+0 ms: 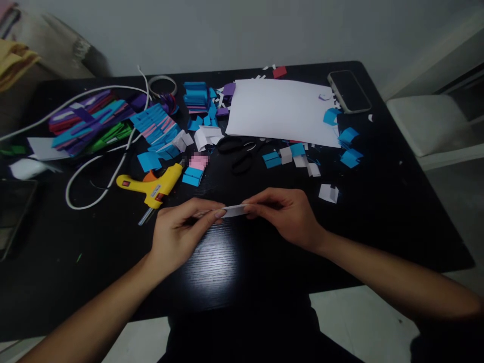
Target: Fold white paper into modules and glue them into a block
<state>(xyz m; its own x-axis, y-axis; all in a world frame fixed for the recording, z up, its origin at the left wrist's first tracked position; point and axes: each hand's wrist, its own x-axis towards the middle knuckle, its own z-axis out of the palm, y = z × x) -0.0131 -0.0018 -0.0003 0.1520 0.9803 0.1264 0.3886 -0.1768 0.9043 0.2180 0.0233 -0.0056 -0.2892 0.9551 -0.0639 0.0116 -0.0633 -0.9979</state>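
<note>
Between both hands, a narrow white paper strip (235, 210) is held level above the black table. My left hand (185, 224) pinches its left end, thumb on the near side. The right end is pinched by my right hand (285, 214), between thumb and fingers. Just beyond my left hand lies a yellow glue gun (155, 189) with a clear glue stick poking out of its back. Black scissors (242, 154) rest past the strip. Folded blue paper pieces (192, 176) sit near the glue gun, and a folded white piece (328, 193) lies beyond my right hand.
White paper sheets (280, 111) lie at the back, with a phone (350, 91) to their right. Bundles of coloured paper strips (91, 121) and a looping white cable (117, 171) spread over the left. More folded blue pieces (350, 146) are on the right.
</note>
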